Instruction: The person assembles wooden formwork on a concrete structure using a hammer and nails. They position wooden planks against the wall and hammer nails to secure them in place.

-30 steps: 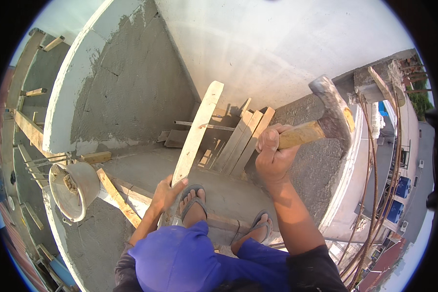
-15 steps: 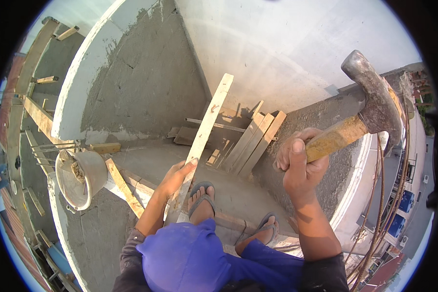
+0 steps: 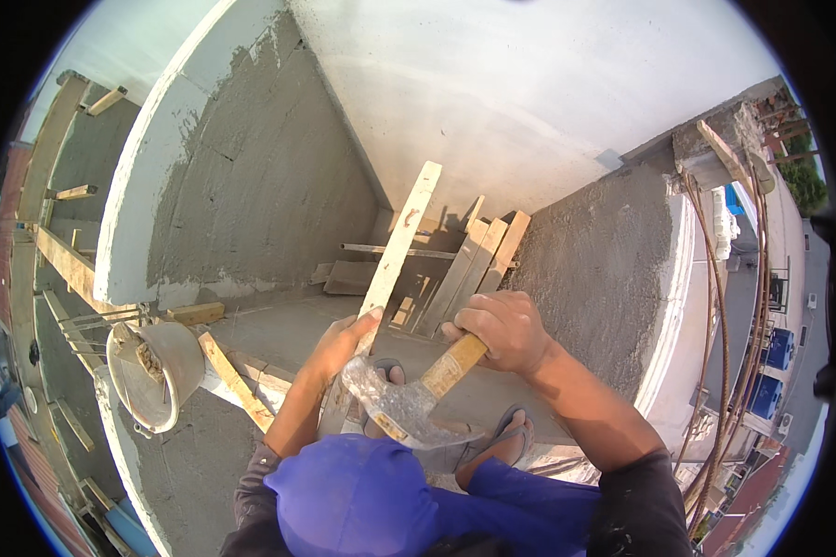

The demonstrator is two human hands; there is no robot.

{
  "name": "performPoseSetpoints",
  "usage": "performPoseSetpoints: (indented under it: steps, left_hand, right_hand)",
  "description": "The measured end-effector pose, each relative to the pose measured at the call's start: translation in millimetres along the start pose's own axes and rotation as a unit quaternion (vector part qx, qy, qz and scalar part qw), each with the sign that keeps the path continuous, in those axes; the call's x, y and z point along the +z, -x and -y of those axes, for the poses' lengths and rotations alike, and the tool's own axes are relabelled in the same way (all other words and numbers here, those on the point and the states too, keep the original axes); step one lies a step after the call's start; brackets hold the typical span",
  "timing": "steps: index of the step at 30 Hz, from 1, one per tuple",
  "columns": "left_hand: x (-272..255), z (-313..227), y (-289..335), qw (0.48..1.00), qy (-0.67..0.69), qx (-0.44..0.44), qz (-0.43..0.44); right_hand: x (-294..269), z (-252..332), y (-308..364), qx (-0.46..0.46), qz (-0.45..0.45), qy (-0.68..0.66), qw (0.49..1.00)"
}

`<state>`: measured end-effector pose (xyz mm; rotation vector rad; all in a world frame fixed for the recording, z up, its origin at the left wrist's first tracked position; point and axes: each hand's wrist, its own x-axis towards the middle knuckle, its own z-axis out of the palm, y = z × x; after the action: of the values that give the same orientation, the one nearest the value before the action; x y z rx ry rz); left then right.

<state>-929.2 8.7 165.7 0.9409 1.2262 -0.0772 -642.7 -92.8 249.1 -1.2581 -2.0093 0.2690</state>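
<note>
My left hand [image 3: 344,343] is closed round a long pale wooden strip [image 3: 399,243], which stands slanted with its far end up toward the wall corner. A small bent, nail-like bit shows on the strip's upper part. My right hand [image 3: 500,332] grips the yellow handle of a claw hammer [image 3: 407,408]. The worn metal head is low beside the strip, just below my left hand; whether they touch I cannot tell. It partly covers my sandalled left foot. The strip's lower end is hidden near my blue-clad knee [image 3: 353,492].
Several boards [image 3: 478,274] lean in the corner. A dirty white bucket [image 3: 163,371] hangs at the left beside a short wooden batten [image 3: 235,381]. Rough plastered walls [image 3: 251,176] enclose the ledge. Rusty rebars [image 3: 715,408] rise at the right, with a drop to roofs beyond.
My right hand has swung the hammer down and left, from raised at the right to beside the strip. My left hand still holds the strip; the whole view has shifted slightly.
</note>
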Motion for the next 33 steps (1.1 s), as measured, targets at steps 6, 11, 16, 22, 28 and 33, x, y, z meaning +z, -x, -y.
performPoseSetpoints:
  steps: [6, 11, 16, 22, 28, 33]
  left_hand:
    - [-5, -12, 6, 0.999, -0.035, -0.007, -0.032]
    - [-4, -9, 5, 0.999, -0.024, -0.020, -0.014]
    - [-5, -7, -12, 0.998, -0.058, 0.003, -0.002]
    - [-3, 1, -12, 0.999, -0.042, 0.020, -0.008]
    - [-3, 16, -18, 0.994, -0.083, 0.060, -0.042]
    - [0, 7, -18, 0.991, -0.129, 0.016, -0.013]
  right_hand:
    - [-4, -23, 10, 0.395, 0.029, 0.075, 0.915]
    - [8, -17, 10, 0.231, -0.029, 0.092, 0.968]
    - [19, -22, 24, 0.356, 0.156, 0.152, 0.909]
    - [19, -31, 36, 0.233, -0.024, 0.036, 0.971]
    - [15, -50, 37, 0.421, -0.003, 0.105, 0.901]
    - [26, -51, 34, 0.313, -0.110, -0.004, 0.943]
